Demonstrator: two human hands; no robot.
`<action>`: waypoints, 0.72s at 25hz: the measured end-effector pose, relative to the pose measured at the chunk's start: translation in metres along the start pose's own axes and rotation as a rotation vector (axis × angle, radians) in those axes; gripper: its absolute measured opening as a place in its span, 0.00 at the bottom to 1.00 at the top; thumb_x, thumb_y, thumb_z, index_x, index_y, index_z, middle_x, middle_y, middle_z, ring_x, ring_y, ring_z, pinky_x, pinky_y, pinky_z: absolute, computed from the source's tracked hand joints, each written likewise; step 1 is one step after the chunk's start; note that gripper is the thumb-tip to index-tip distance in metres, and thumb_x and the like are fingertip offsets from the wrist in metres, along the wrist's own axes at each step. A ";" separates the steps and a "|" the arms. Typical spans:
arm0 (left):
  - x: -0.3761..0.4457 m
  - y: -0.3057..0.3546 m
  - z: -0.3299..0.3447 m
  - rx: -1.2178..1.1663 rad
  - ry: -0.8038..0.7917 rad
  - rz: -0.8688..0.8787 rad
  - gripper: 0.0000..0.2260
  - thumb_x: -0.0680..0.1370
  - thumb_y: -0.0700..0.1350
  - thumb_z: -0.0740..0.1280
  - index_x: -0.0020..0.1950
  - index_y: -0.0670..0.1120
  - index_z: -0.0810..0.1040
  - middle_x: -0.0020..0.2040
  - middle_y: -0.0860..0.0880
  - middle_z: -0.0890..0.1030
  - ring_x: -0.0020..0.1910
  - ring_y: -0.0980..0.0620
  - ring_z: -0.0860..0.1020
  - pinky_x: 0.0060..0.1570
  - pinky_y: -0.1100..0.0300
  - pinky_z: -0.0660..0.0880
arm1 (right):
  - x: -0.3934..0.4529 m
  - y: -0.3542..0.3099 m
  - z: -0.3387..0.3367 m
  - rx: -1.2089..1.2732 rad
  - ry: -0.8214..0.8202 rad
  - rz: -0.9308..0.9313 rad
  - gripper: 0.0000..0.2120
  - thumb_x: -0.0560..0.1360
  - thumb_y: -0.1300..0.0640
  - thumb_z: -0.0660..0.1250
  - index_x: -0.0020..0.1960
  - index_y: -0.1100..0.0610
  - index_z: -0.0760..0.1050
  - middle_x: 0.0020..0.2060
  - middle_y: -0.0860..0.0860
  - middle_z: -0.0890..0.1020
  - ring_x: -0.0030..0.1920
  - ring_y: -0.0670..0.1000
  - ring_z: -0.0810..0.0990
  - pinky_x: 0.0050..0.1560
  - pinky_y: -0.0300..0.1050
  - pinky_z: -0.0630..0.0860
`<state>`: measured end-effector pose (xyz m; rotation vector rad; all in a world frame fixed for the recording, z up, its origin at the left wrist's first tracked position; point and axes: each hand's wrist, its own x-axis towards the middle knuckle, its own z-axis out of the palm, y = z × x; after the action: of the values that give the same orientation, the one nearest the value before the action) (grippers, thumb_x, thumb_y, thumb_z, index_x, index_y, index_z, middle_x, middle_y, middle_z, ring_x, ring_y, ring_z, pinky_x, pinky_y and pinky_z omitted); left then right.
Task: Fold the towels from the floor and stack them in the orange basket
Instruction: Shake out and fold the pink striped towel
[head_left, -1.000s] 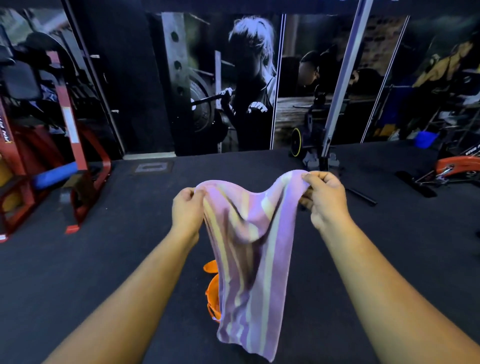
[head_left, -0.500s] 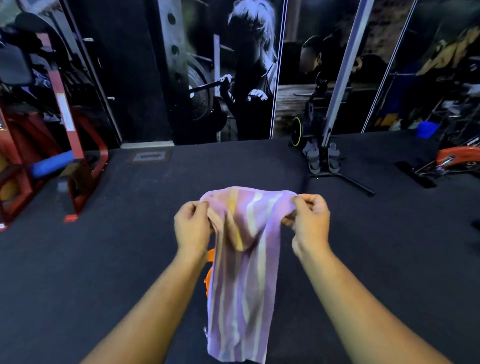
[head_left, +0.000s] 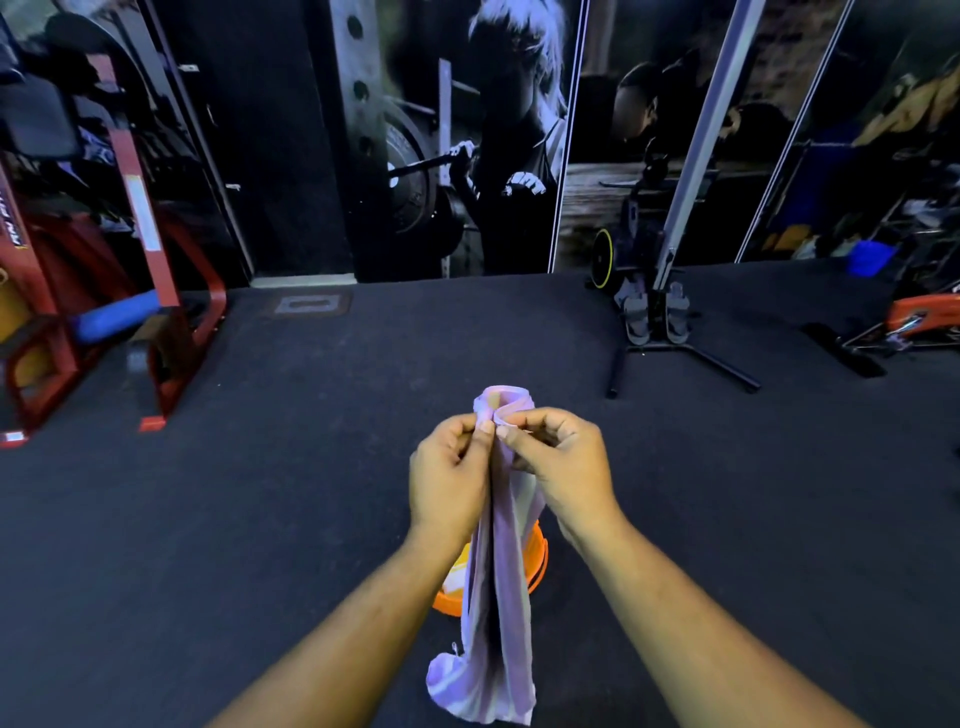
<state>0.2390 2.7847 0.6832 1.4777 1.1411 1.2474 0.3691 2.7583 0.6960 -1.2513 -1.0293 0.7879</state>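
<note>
A purple towel with pale stripes (head_left: 498, 613) hangs doubled lengthwise in front of me, its two top corners pressed together. My left hand (head_left: 449, 478) and my right hand (head_left: 558, 467) touch each other and both pinch that top edge. The towel's lower end dangles near the dark floor. Behind the towel stands the orange basket (head_left: 537, 564), mostly hidden by the cloth; a bit of pale fabric shows inside it on the left.
Dark rubber floor (head_left: 260, 519) all around. A red weight machine (head_left: 156, 312) stands at the left. A black stand with a grey pole (head_left: 660, 322) sits at the back right, and orange equipment (head_left: 919, 317) at the far right. A mural wall closes the back.
My hands came together from about a towel's width apart, bringing the two top corners to meet and folding the towel in half lengthwise. The hands also dropped lower.
</note>
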 end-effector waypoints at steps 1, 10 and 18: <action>0.000 0.002 0.000 0.018 -0.022 0.022 0.08 0.81 0.54 0.65 0.52 0.56 0.83 0.44 0.52 0.87 0.46 0.49 0.86 0.47 0.40 0.81 | -0.001 -0.001 0.001 0.035 -0.004 0.031 0.04 0.75 0.63 0.75 0.47 0.56 0.86 0.44 0.56 0.88 0.49 0.58 0.87 0.54 0.62 0.83; 0.027 0.009 -0.019 0.123 -0.185 0.200 0.07 0.75 0.43 0.74 0.52 0.48 0.85 0.46 0.52 0.87 0.48 0.50 0.85 0.50 0.43 0.81 | 0.025 -0.013 -0.024 0.091 -0.133 -0.005 0.10 0.79 0.66 0.63 0.55 0.53 0.75 0.46 0.59 0.86 0.46 0.54 0.85 0.47 0.48 0.81; 0.076 0.043 -0.045 -0.121 -0.319 0.191 0.05 0.83 0.40 0.67 0.56 0.45 0.81 0.50 0.49 0.84 0.49 0.54 0.80 0.50 0.57 0.76 | 0.042 -0.012 -0.049 0.071 -0.259 0.067 0.08 0.76 0.61 0.73 0.54 0.53 0.82 0.50 0.48 0.86 0.50 0.46 0.83 0.52 0.46 0.77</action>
<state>0.2055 2.8523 0.7456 1.6515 0.7164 1.1335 0.4293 2.7770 0.7149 -1.1478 -1.1608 1.0502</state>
